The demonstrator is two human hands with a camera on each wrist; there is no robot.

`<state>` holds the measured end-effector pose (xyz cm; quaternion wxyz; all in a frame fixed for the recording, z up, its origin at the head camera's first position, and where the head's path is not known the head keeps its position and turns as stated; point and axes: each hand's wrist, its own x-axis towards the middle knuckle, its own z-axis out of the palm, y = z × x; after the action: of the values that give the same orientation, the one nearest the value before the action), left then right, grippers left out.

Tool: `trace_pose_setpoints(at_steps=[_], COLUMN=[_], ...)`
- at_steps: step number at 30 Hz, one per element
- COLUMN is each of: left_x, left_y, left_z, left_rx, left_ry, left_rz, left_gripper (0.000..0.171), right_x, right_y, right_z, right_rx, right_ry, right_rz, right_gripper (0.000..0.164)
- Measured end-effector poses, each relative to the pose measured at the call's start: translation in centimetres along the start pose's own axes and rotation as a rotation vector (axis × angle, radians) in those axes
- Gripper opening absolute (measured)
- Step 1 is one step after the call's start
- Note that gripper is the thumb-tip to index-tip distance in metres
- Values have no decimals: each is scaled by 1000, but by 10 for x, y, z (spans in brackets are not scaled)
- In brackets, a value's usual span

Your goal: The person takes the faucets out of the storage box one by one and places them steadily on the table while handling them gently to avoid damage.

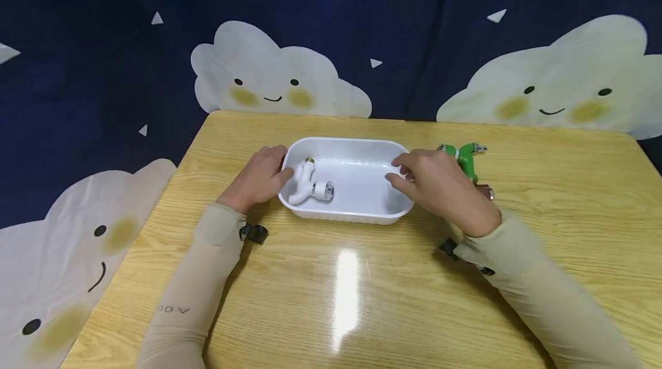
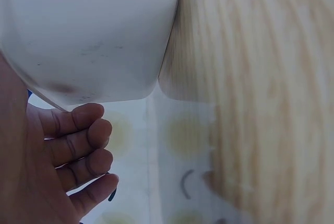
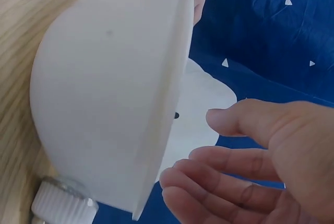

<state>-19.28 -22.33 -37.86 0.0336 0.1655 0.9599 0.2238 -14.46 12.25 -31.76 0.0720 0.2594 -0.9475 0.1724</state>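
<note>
A white oblong plastic basin (image 1: 357, 216) stands on the table. Inside it, at the left end, lies a white faucet (image 1: 306, 185) with a ribbed knob and a brass-coloured tip. My left hand (image 1: 261, 178) holds the basin's left end, thumb over the rim and fingers outside; in the left wrist view, the fingers (image 2: 86, 164) bend beside the wall. Over the right end hovers my right hand (image 1: 431, 180), thumb and fingers parted with nothing between them. The right wrist view shows that hand (image 3: 250, 161) apart from the rim.
To the right of the basin lies a green faucet (image 1: 467, 161), partly covered by my right hand. A white ribbed knob (image 3: 62, 203) sits outside the basin wall, low in the right wrist view. Behind the wooden table (image 1: 289, 300) hangs a dark blue cloud-print curtain (image 1: 403, 30).
</note>
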Motion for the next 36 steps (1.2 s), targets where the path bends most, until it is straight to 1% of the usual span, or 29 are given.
trace_pose_setpoints(at_steps=[9, 17, 23, 28, 36], left_x=[0, -1, 0, 0, 0], left_y=[0, 0, 1, 2, 1], left_z=[-1, -1, 0, 1, 0], left_rx=[-8, -7, -4, -8, -8], left_ry=[-13, -13, -8, -18, -13], left_rz=[-11, -7, 4, -2, -14], left_gripper=[38, 39, 38, 37, 36], right_x=[6, 12, 16, 18, 26], right_y=[-10, -15, -22, -27, -30], right_z=[7, 12, 16, 19, 17], right_rx=[24, 40, 44, 47, 51], right_ry=[-20, -34, -25, -38, -25], right_rz=[-36, -51, -68, -69, -53], right_gripper=[25, 25, 25, 25, 24])
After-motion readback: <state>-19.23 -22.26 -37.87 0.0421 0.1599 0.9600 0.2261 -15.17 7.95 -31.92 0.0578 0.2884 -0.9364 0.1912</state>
